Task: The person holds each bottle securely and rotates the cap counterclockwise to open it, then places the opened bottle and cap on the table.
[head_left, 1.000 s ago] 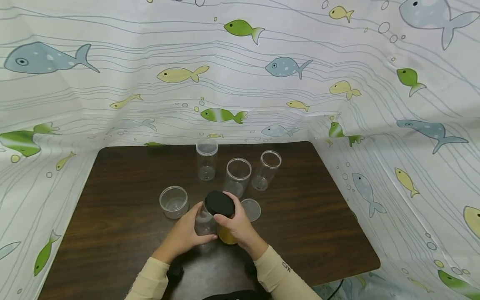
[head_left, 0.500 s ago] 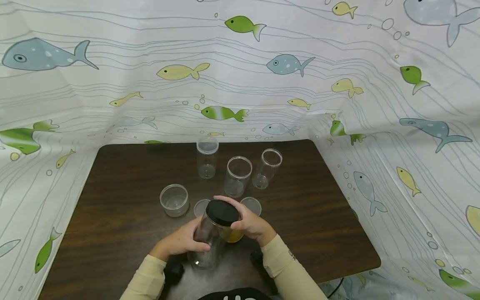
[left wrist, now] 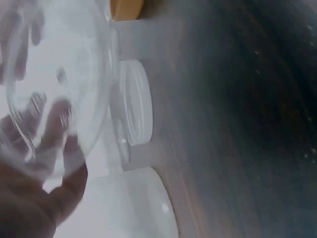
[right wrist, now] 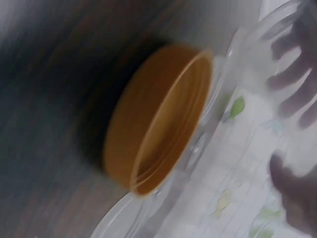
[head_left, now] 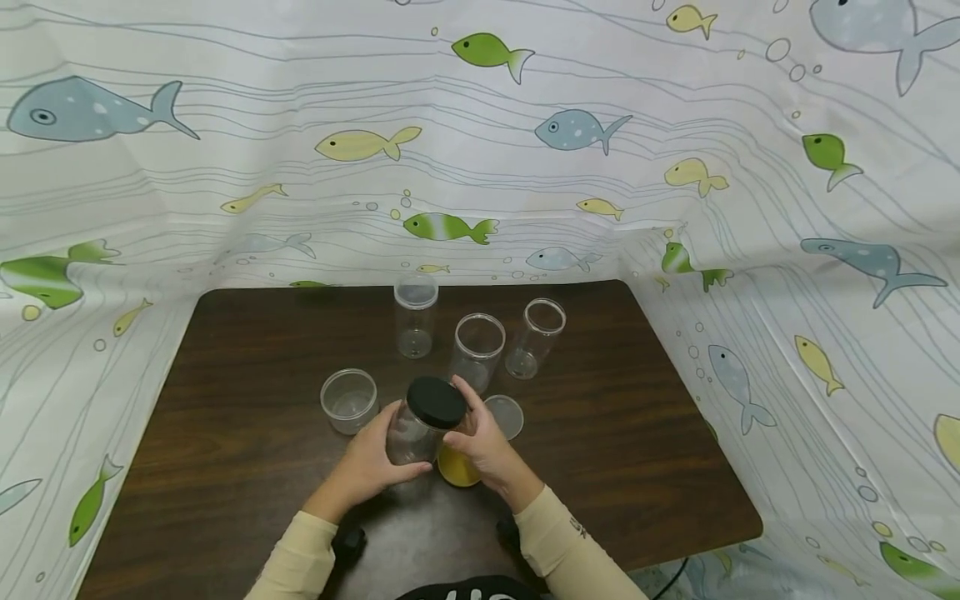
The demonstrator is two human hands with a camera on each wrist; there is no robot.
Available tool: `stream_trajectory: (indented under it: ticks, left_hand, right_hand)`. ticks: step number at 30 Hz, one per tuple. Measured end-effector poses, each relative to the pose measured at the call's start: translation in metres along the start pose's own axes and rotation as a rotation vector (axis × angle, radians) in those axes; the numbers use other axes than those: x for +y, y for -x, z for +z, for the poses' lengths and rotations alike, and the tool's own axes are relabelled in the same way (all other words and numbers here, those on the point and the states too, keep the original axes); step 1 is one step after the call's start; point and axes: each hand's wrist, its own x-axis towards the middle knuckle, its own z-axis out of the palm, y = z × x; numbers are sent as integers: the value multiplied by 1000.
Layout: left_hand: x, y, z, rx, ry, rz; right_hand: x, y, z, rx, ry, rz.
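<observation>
A clear jar (head_left: 411, 438) with a black lid (head_left: 437, 402) is held up over the table between both hands. My left hand (head_left: 366, 460) grips the jar's left side. Its fingers show through the clear wall in the left wrist view. On the other side my right hand (head_left: 491, 457) holds the jar just below the lid, thumb in front and fingers behind. Beneath the right hand, a yellow-orange screw lid (head_left: 456, 468) lies on the table with its hollow side up. A whitish clear lid (left wrist: 136, 101) lies below the jar, hidden in the head view.
Behind the hands stand several clear jars: a tall one (head_left: 415, 321) at the back, a wide one (head_left: 477, 354), and a narrow one (head_left: 534, 342). A short tub (head_left: 349, 402) is left of the left hand. A clear disc lid (head_left: 506, 417) lies right.
The jar first tilted with its base toward me, uncovering a clear disc lid behind it, then swung back up and away. My right hand has shifted from the black lid down to the jar's side.
</observation>
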Motion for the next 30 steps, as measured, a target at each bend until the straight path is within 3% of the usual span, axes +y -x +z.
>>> stream_trajectory:
  ticks: [3, 7, 10, 13, 17, 23, 27, 30]
  left_hand:
    - [1, -1, 5, 99, -185, 30]
    - [2, -1, 9, 200, -339, 121]
    - [2, -1, 11, 249, -405, 183]
    - [1, -1, 12, 252, -400, 204]
    - [2, 1, 9, 191, -319, 172]
    - [4, 5, 1, 39, -98, 114]
    - [3, 6, -1, -63, 84, 104]
    - [2, 6, 1, -117, 153, 109]
  right_hand:
    - [1, 1, 12, 100, 22, 17]
    - [3, 0, 22, 224, 49, 56]
    - [3, 0, 25, 321, 75, 79]
    - [4, -1, 25, 355, 74, 82]
    - [2, -2, 18, 273, 69, 57]
    - [-6, -3, -3, 14, 125, 13]
    - [-8, -7, -17, -161, 102, -30]
    - [-8, -9, -23, -238, 54, -47]
